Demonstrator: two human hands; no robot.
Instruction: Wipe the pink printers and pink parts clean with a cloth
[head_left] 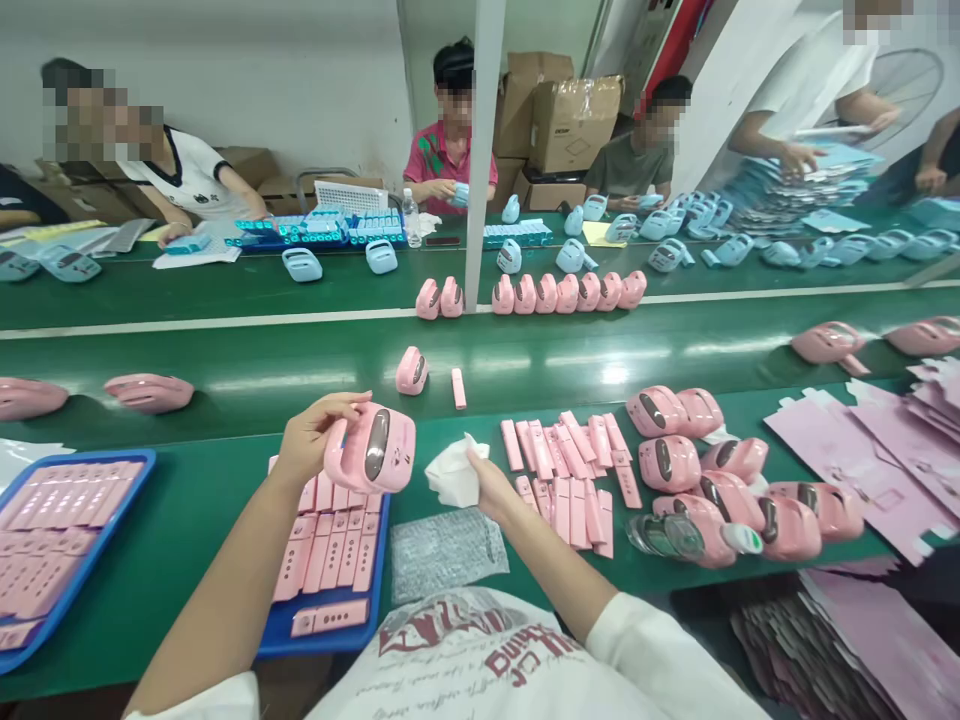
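My left hand [319, 435] is closed around the handle of a pink rounded plastic device [381, 450] with a dark oval window, lifted above a blue tray [322, 640]. Rows of slim pink bar-shaped pieces [330, 550] with round marks lie in that tray. My right hand [491, 487] pinches a crumpled white cloth [454, 475], held apart from the device. Below the cloth lies a sheet of bubble wrap [450, 553]. More slim pink pieces [574, 450] are heaped just right of my right hand.
Several pink devices [670, 462] and a clear bottle [667, 537] crowd the right side, beside flat pink cartons [847, 460]. Another blue tray [142, 470] stands at left. Across the green belt [555, 355], co-workers sit near blue devices [301, 265]. A white post [480, 150] rises midway.
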